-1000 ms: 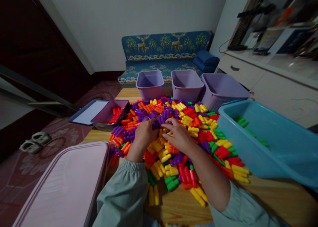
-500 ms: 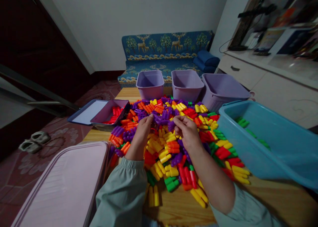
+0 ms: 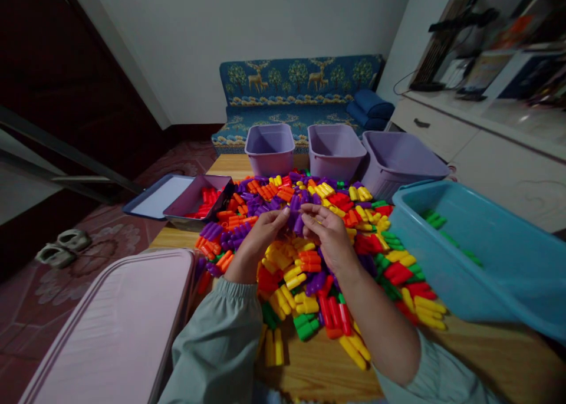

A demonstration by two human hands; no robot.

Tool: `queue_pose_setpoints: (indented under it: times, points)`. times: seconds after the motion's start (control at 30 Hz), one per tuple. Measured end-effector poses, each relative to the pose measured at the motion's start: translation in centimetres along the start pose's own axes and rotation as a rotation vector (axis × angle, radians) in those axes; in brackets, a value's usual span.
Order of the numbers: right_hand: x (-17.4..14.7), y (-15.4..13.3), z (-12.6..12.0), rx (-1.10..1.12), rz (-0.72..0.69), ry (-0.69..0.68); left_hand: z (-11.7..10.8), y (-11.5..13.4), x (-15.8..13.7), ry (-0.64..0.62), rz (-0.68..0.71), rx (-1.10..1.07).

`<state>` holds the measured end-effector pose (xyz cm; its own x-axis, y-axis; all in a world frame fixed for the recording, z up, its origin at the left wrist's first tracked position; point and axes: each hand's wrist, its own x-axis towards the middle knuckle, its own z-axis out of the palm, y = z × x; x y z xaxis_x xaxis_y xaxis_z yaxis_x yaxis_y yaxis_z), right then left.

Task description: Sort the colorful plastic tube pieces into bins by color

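Above a heap of colourful plastic building pieces, my left hand [image 3: 264, 233] and my right hand [image 3: 329, 233] come close together. Between my fingertips is a purple plastic piece [image 3: 296, 218] made of joined finger-like tubes. My left thumb and fingers pinch it from the left, and my right fingers close on its right side. Whether it is one piece or two joined cannot be made out. Under my hands lie yellow pieces [image 3: 280, 255] and orange pieces [image 3: 309, 259]; more purple pieces [image 3: 260, 204] spread behind.
Three lilac bins [image 3: 270, 156] line the table's far side. On the right, a blue tub [image 3: 481, 274] holds several green pieces. A box [image 3: 188, 200] with red pieces stands left, beside a pale lid [image 3: 152, 203]. A pink-lidded container [image 3: 128, 309] fills the near left.
My hands have moved together, the left one rightward, and the purple pieces between them have met or nearly met. The view has shifted slightly.
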<state>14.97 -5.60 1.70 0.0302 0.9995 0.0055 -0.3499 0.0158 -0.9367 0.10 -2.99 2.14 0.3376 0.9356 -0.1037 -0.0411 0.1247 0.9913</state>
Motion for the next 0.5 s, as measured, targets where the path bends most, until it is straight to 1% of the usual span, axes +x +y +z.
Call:
queue_pose_setpoints:
  times: [0.13,0.27,0.37,0.43,0.5]
  points:
    - [-0.15,0.09,0.41,-0.060,-0.097,-0.059,0.69,0.14,-0.39,-0.076,-0.019,-0.041]
    - [-0.42,-0.14,0.61,-0.096,-0.127,-0.119,0.78,0.06,-0.46,-0.085,-0.023,-0.099]
    - [-0.36,-0.07,0.43,-0.147,-0.125,-0.075,0.64,-0.11,-0.15,-0.089,-0.052,-0.180]
    - [-0.18,0.22,0.22,-0.205,-0.100,-0.018,0.57,-0.20,0.13,-0.046,-0.058,-0.228]
    - [-0.02,0.58,0.06,-0.242,-0.063,-0.001,0.52,-0.26,0.36,0.023,-0.065,-0.261]
